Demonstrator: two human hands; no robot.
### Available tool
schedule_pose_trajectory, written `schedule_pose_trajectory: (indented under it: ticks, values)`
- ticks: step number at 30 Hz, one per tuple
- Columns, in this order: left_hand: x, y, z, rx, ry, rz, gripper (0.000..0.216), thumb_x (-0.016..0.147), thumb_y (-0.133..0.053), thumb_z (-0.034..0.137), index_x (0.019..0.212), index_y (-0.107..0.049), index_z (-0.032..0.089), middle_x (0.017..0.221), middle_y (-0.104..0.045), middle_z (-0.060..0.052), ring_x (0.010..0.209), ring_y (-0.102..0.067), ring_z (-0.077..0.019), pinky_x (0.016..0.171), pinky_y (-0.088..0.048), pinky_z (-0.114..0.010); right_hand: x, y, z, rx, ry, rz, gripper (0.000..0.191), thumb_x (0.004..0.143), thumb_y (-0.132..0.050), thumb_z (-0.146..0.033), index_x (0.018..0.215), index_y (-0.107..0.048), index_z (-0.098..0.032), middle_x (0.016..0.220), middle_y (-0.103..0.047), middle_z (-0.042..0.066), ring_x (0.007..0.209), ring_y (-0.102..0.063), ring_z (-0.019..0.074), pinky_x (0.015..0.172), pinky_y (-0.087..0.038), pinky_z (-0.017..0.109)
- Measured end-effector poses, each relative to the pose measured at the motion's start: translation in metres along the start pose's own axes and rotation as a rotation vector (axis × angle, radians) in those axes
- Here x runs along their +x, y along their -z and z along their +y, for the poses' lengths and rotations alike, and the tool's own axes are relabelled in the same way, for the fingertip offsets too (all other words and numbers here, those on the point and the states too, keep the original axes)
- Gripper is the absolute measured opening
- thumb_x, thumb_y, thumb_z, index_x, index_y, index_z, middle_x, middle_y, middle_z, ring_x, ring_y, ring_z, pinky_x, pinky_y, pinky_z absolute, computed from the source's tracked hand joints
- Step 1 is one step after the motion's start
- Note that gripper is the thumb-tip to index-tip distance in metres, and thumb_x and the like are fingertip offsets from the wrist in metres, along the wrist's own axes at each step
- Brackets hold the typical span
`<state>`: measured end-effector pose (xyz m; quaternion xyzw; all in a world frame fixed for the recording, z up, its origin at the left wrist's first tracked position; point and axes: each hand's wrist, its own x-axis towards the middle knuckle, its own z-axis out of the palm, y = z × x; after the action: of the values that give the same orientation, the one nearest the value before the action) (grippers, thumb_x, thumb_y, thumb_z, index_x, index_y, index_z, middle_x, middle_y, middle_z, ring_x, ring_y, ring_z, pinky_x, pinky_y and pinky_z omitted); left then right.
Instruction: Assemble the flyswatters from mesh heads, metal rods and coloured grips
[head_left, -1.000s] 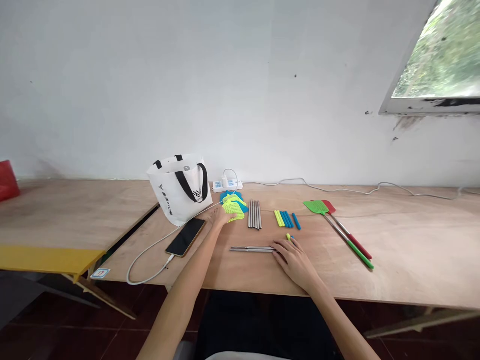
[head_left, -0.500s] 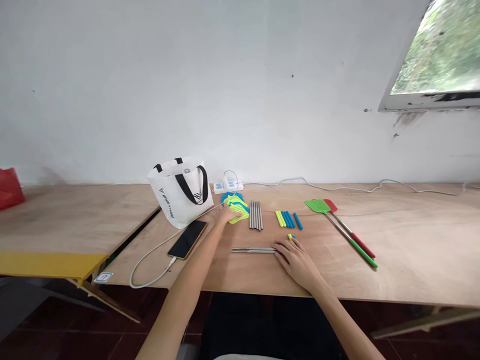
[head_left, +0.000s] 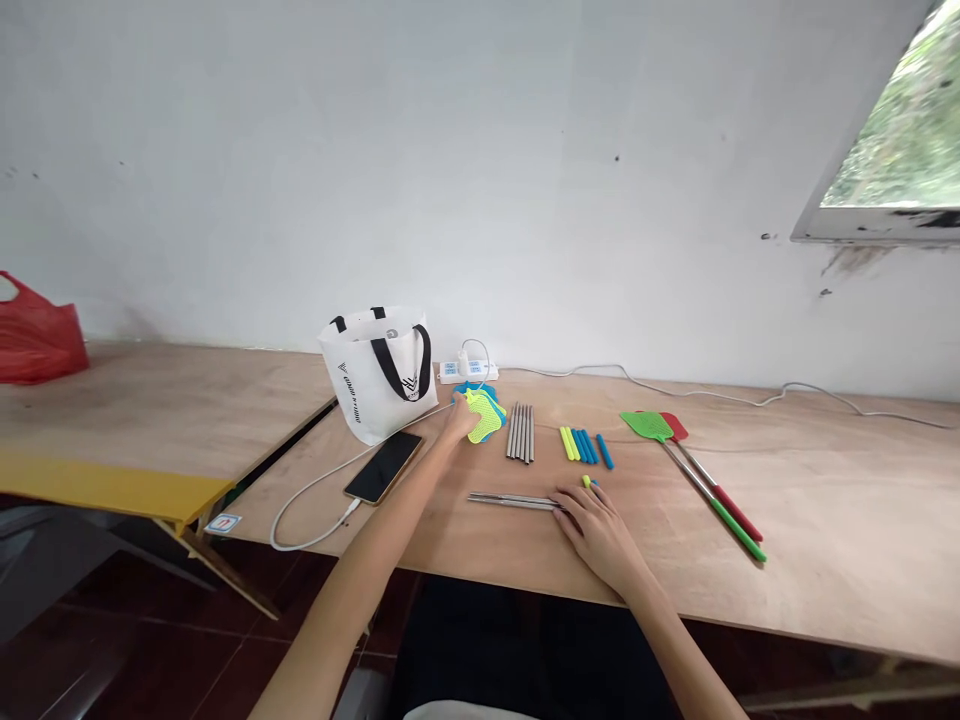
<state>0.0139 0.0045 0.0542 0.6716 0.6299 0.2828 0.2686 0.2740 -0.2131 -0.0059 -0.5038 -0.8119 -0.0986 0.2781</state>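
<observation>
Some slim metal rods (head_left: 514, 501) lie nearest on the desk (head_left: 825, 520), the right hand (head_left: 598, 535) over their ends, its grip unclear. Beyond, two swatters (head_left: 727, 503) look complete; handles (head_left: 583, 446), grey rods (head_left: 520, 433) and mesh heads (head_left: 484, 425) lie unjoined, the left hand (head_left: 459, 418) touching one head, its hold unclear.

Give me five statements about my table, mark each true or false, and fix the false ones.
The left hand is at the yellow swatter heads. True.
A white cable is plugged into the phone. True.
The right hand is on the phone. False: it is at the right end of some metal rods.
The swatters with handles attached are both blue. False: there is a green swatter and a red swatter.
The white bag stands left of the power strip. True.
</observation>
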Motion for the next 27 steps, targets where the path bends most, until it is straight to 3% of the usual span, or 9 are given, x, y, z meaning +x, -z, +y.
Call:
schedule_pose_trajectory:
  ticks: [3,6,9,12,16,22,26,27]
  values:
    - [-0.019,0.021,-0.007,-0.032,-0.034,-0.054,0.066,0.079,-0.068,0.02,0.139,-0.041,0.015,0.124,-0.066,-0.014,0.112,-0.065,-0.0289,0.091,-0.053,-0.037,0.0,0.0,0.0,0.003,-0.004,0.001,0.034,0.106,-0.039,-0.031,0.129,-0.064,-0.03,0.125,-0.07,0.005,0.117,-0.066,0.0223,0.114,-0.042,0.051]
    - [-0.042,0.052,-0.025,-0.025,-0.084,-0.165,0.059,0.071,-0.075,0.022,0.127,-0.058,0.021,0.119,-0.069,-0.007,0.112,-0.065,-0.0286,0.093,-0.052,-0.035,0.001,0.0,-0.001,0.013,-0.012,-0.015,0.033,0.106,-0.039,-0.031,0.128,-0.064,-0.03,0.125,-0.07,0.004,0.118,-0.065,0.022,0.115,-0.04,0.052]
    - [-0.062,0.079,-0.046,0.088,-0.144,-0.455,0.062,0.061,-0.079,0.026,0.122,-0.066,0.028,0.123,-0.07,-0.002,0.116,-0.063,-0.0295,0.093,-0.051,-0.032,0.001,0.001,-0.002,0.013,-0.018,-0.019,0.033,0.106,-0.039,-0.031,0.128,-0.064,-0.03,0.125,-0.069,0.004,0.119,-0.064,0.0227,0.115,-0.04,0.052]
    - [-0.073,0.091,-0.057,0.207,-0.139,-0.594,0.066,0.06,-0.077,0.032,0.125,-0.067,0.031,0.127,-0.069,-0.002,0.113,-0.064,-0.0289,0.088,-0.051,-0.029,0.001,0.001,-0.003,0.001,-0.017,-0.001,0.032,0.106,-0.04,-0.031,0.125,-0.065,-0.03,0.124,-0.07,0.004,0.118,-0.064,0.023,0.114,-0.041,0.051]
    - [-0.081,0.088,-0.051,0.335,-0.166,-0.527,0.061,0.061,-0.075,0.031,0.122,-0.069,0.032,0.118,-0.071,-0.002,0.104,-0.067,-0.0278,0.085,-0.051,-0.029,0.002,0.003,-0.004,-0.003,-0.016,0.004,0.032,0.105,-0.04,-0.031,0.125,-0.065,-0.03,0.123,-0.07,0.004,0.116,-0.065,0.0223,0.113,-0.042,0.05]
    - [-0.11,0.067,-0.028,0.453,-0.306,-0.305,0.059,0.065,-0.071,0.016,0.122,-0.066,0.031,0.131,-0.062,-0.006,0.13,-0.053,-0.033,0.107,-0.04,-0.041,0.002,0.004,-0.004,0.012,-0.029,-0.025,0.032,0.106,-0.038,-0.031,0.122,-0.065,-0.029,0.124,-0.07,0.005,0.118,-0.064,0.0224,0.114,-0.041,0.051]
    - [-0.149,0.032,0.0,0.261,-0.409,-0.047,0.037,0.09,-0.053,0.021,0.126,-0.061,0.027,0.129,-0.062,-0.007,0.123,-0.057,-0.0266,0.105,-0.042,-0.038,0.002,0.005,-0.005,0.026,-0.031,-0.036,0.032,0.106,-0.037,-0.031,0.123,-0.065,-0.029,0.124,-0.069,0.004,0.118,-0.063,0.022,0.116,-0.038,0.051]
    - [-0.159,0.02,0.007,0.179,-0.43,-0.064,0.033,0.094,-0.051,0.023,0.125,-0.061,0.027,0.127,-0.062,-0.006,0.12,-0.059,-0.0249,0.103,-0.044,-0.036,0.002,0.005,-0.005,0.03,-0.028,-0.037,0.032,0.107,-0.037,-0.032,0.124,-0.064,-0.029,0.124,-0.069,0.005,0.118,-0.063,0.0219,0.116,-0.037,0.051]
